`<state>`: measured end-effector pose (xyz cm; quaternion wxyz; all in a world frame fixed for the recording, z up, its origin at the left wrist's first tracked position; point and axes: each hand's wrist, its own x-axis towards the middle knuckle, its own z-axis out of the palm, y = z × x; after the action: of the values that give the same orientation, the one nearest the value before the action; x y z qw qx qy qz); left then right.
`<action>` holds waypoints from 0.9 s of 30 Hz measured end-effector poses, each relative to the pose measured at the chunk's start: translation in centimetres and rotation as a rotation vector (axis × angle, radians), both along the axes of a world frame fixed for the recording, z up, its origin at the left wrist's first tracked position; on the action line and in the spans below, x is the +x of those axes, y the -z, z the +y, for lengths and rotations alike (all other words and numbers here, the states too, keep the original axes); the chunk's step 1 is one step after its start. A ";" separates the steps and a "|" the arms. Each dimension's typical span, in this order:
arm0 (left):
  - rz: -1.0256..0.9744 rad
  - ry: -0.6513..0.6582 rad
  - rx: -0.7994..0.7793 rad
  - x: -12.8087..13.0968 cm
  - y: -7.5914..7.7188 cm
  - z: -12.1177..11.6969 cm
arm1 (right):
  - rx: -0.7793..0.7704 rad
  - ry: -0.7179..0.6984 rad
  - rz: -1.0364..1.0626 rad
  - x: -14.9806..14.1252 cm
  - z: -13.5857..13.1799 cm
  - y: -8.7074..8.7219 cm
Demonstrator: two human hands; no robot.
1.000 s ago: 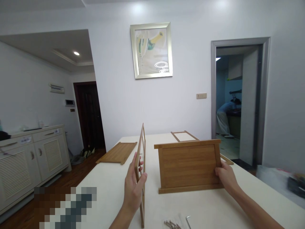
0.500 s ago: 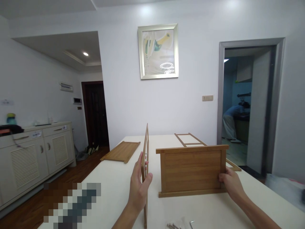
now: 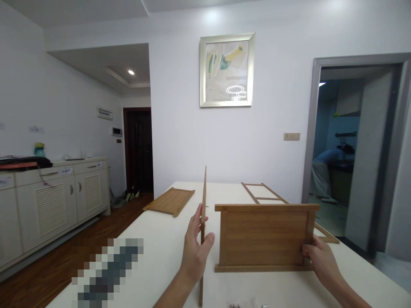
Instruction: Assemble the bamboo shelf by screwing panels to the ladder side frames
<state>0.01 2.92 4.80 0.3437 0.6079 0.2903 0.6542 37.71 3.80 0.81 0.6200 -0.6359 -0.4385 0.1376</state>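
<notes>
My view swings left over the white table (image 3: 160, 248), everything sliding rightward across it. Here's the big wooden panel (image 3: 265, 239), standing on its long side, face towards me, inside the table's right edge; the right hand (image 3: 324, 256) grips its right end. Whether its lower rail (image 3: 263, 268) bears on the tabletop, I can't tell.

Now the change! The upright frame (image 3: 203, 229), gripped in the left hand (image 3: 194, 252), turns from showing me its openings to purely edge-on, and the gap to the panel's left end narrows. I'd judge that puts the two pieces roughly square to each other, close but apart.

A second panel (image 3: 170, 201) lies flat by the left edge, towards the far-left corner; an open frame (image 3: 271, 198) lies by the far-right corner, partly hidden. Screws (image 3: 234, 305) and a hex key (image 3: 264, 306) sink to the bottom of my view, nearest edge side. Smallest of all, a thin pin (image 3: 207, 207) juts from the upright frame towards the panel's top rail (image 3: 266, 208).
</notes>
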 end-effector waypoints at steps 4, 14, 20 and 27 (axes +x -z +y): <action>0.018 -0.014 0.004 0.0 -0.2 -0.2 | -0.003 -0.016 0.009 -0.1 0.3 0.4; 0.004 -0.007 -0.007 0.0 -0.3 -0.4 | -0.022 -0.014 -0.009 -1.2 -0.3 -0.3; 0.002 -0.014 -0.004 0.0 -0.4 -0.4 | -0.009 -0.035 0.019 -1.4 -0.2 -0.1; 0.001 -0.014 0.001 0.1 -0.5 -0.5 | -0.010 -0.028 -0.006 -2.0 -0.6 -0.8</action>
<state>0.08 2.42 5.29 0.3386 0.6064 0.2946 0.6564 35.67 3.20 1.56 0.6135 -0.6334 -0.4483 0.1467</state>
